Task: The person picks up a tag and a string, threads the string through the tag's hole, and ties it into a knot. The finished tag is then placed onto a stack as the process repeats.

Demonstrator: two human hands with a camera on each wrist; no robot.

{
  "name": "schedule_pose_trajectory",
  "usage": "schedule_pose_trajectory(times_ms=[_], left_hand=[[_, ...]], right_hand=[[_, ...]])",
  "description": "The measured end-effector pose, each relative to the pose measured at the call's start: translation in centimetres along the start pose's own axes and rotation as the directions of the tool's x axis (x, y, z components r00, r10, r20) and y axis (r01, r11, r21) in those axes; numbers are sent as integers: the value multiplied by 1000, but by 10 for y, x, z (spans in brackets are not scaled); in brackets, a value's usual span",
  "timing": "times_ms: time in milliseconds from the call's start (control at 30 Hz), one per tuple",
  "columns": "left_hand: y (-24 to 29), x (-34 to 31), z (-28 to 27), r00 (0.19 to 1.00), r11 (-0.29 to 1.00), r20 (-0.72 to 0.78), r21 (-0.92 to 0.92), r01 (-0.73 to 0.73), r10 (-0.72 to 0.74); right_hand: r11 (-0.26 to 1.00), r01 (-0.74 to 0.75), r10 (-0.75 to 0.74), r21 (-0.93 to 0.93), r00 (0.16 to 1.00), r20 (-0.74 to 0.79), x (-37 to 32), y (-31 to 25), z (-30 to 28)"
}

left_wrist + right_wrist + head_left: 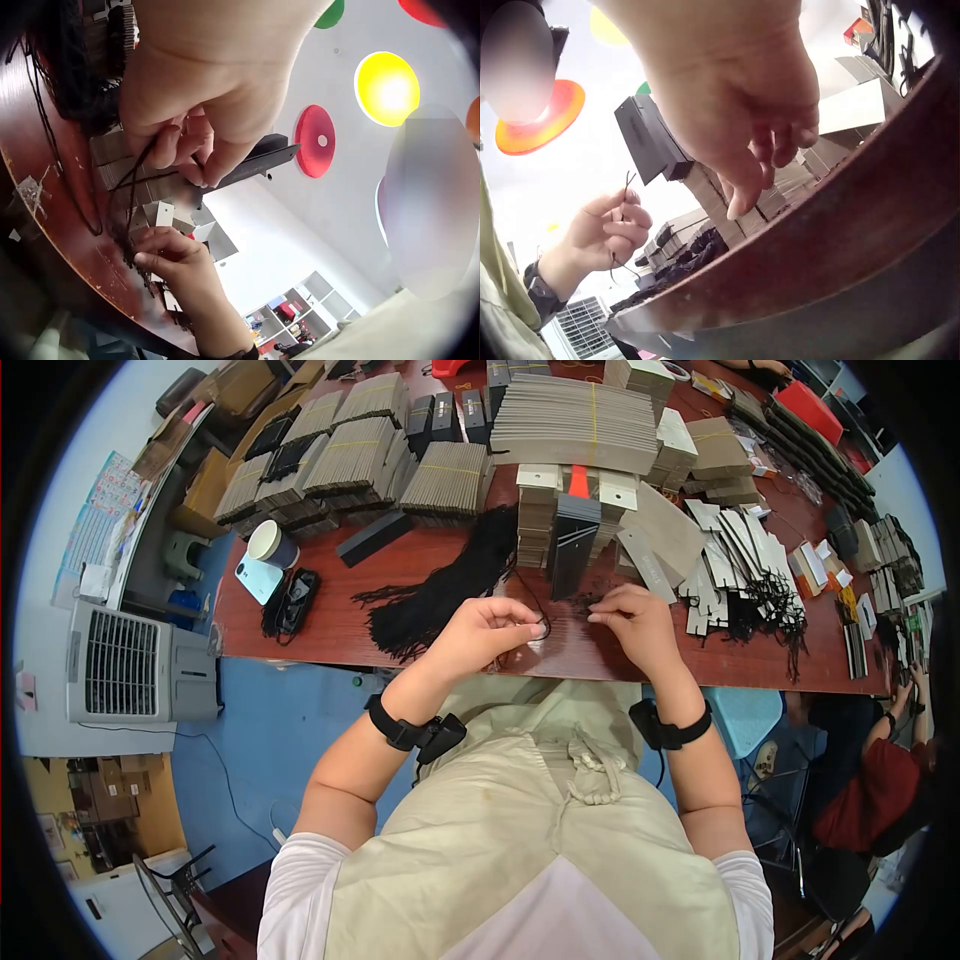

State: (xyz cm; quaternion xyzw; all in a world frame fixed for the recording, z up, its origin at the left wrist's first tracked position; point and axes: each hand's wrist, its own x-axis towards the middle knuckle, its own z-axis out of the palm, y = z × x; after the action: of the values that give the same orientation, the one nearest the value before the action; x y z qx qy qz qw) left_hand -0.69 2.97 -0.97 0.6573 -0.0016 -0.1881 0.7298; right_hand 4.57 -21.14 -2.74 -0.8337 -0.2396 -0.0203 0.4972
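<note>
My left hand (487,633) pinches a thin black cord (135,180) between thumb and fingers, over the table's front edge. A short doubled end of it sticks up above the fingertips in the right wrist view. Opposite it, my right hand (638,628) has thumb and fingertips close together, right at a small heap of black knotted bits (582,601); I cannot tell whether it grips any. A thick bundle of black cords (440,592) lies left of the hands. Behind them stands a dark grey narrow box (575,545), upright against stacked grey boards.
Banded stacks of grey card pieces (350,455) fill the back of the red-brown table (330,635). Pale tags with black cords (735,565) lie to the right. A paper cup (270,543), a phone (258,578) and a black pouch (291,605) sit at the left.
</note>
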Motion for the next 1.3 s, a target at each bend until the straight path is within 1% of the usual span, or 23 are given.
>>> schedule_pose_trajectory(times_ms=[33, 67, 100, 167, 200, 300, 400, 500, 567, 800, 900, 1000, 1100, 1167, 1300], left_hand=[[4, -3, 1, 999, 999, 5, 25, 45, -46], [8, -6, 3, 996, 995, 11, 51, 90, -91], [5, -6, 4, 997, 998, 34, 16, 61, -62], [0, -4, 7, 997, 999, 83, -54, 5, -1], [0, -4, 9, 995, 997, 95, -69, 18, -12], [4, -4, 13, 992, 994, 119, -98, 45, -33], [5, -4, 14, 992, 995, 128, -95, 28, -16], [5, -4, 14, 991, 997, 131, -75, -18, 27], [1, -2, 12, 991, 998, 125, -45, -38, 44], [-1, -1, 12, 994, 998, 100, -55, -28, 33], [0, 0, 13, 995, 997, 98, -80, -5, 13], [5, -1, 15, 995, 994, 95, -104, 37, -27], [4, 0, 15, 995, 988, 81, -134, 74, -63], [4, 0, 17, 995, 985, 84, -155, 72, -60], [10, -2, 18, 990, 987, 103, -120, 104, -91]], right_hand=[[981, -95, 91, 169, 995, 34, -4, -7, -1], [925, -191, 174, 329, 981, 81, -7, -16, -1], [864, -275, 236, 422, 961, 143, -9, -25, -1], [694, -433, 332, 575, 901, 278, -13, -37, 1], [664, -432, 299, 611, 901, 313, -14, -34, 2], [485, -500, 349, 717, 863, 366, -13, -40, 5], [432, -523, 308, 735, 851, 425, -14, -34, 6], [334, -559, 337, 759, 823, 458, -14, -35, 7], [305, -570, 340, 763, 814, 472, -14, -35, 8], [198, -623, 357, 757, 765, 536, -15, -31, 11], [223, -618, 345, 754, 773, 532, -15, -34, 15], [416, -531, 340, 738, 844, 415, -16, -32, 18], [544, -497, 431, 676, 857, 283, -15, -47, 18], [586, -442, 383, 679, 890, 248, -15, -44, 19], [667, -337, 292, 664, 939, 183, -14, -43, 19]])
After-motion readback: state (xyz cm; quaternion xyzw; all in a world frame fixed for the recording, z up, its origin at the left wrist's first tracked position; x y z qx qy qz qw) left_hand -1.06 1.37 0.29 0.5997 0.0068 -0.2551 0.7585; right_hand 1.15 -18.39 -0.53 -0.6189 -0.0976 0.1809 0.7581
